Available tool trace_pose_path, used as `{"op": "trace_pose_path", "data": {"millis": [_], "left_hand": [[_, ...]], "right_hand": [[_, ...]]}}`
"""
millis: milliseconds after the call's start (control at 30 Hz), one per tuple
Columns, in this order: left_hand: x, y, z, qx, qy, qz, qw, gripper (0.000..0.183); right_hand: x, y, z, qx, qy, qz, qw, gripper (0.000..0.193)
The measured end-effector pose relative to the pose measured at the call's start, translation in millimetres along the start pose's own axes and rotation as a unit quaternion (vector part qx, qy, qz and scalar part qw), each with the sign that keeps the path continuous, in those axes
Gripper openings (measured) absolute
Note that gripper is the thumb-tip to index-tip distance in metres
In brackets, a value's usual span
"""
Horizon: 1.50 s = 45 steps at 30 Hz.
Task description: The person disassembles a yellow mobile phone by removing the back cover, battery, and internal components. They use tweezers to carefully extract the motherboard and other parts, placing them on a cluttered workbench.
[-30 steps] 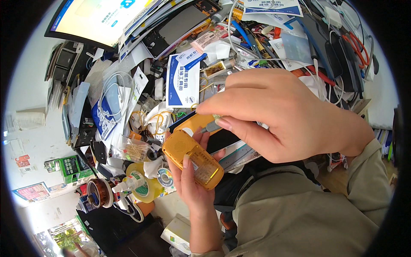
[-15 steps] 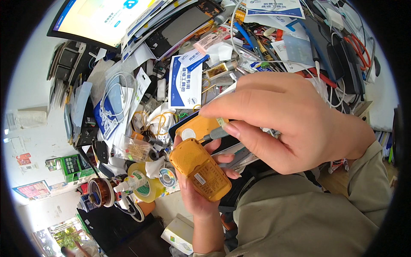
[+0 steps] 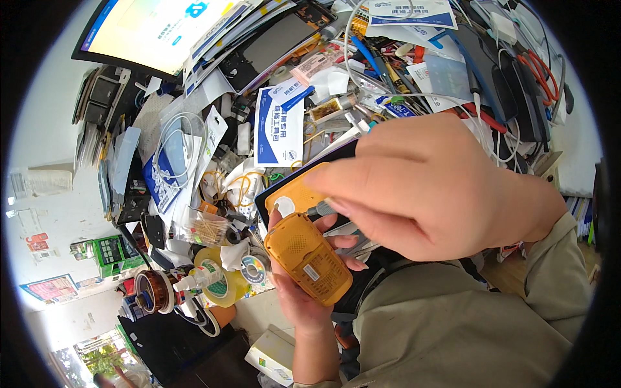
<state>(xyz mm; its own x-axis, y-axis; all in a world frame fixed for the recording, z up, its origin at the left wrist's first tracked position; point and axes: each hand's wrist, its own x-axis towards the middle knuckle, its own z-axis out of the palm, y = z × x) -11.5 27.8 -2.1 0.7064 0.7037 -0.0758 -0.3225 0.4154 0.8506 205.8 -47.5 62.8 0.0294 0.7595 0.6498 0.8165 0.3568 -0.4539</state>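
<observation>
My left hand (image 3: 303, 305) is closed round a small yellow plastic device (image 3: 308, 258), its back face turned up. That face has a speaker grille, a recessed panel with printed lines and a pale label. My right hand (image 3: 427, 191) comes in from the right, thumb and fingers pinched on the grey knurled handle of a screwdriver (image 3: 321, 208). The screwdriver's tip points at the upper corner of the device; whether it touches a screw there I cannot tell. Behind, a yellow cover (image 3: 301, 187) with a white round patch lies on a dark flat slab (image 3: 339, 154).
Heaped tools, papers and cables fill the desk. A blue-and-white packet (image 3: 279, 139) lies beyond the device. A lit monitor (image 3: 152, 29) stands at far left. Nearer on the left are a tape roll (image 3: 228, 292) and a white bottle (image 3: 199, 278). A white box (image 3: 272, 355) sits lower down.
The device has shifted slightly right in my left hand. My right hand has turned a little with the screwdriver, and its fingertips have moved slightly.
</observation>
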Motion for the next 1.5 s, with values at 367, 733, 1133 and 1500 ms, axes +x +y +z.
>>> {"op": "trace_pose_path", "data": {"millis": [367,733,1133,1500], "left_hand": [[-6.6,-14.9,-18.1,-0.016,0.001,-0.021,1.0,0.077],[-5.7,-15.5,-18.7,-0.039,0.025,-0.017,0.999,0.089],[-3.1,-13.0,-17.4,-0.1,0.029,-0.003,0.995,0.095],[-2.0,-10.4,-18.1,-0.065,0.026,-0.014,0.997,0.094]], "right_hand": [[5.7,1.9,8.6,0.011,-0.059,0.013,0.998,0.05],[8.0,5.1,12.2,-0.004,-0.088,0.023,0.996,0.05],[11.3,11.0,11.8,-0.004,-0.14,0.01,0.99,0.051],[10.0,13.3,11.6,0.005,-0.125,-0.008,0.992,0.053]]}}
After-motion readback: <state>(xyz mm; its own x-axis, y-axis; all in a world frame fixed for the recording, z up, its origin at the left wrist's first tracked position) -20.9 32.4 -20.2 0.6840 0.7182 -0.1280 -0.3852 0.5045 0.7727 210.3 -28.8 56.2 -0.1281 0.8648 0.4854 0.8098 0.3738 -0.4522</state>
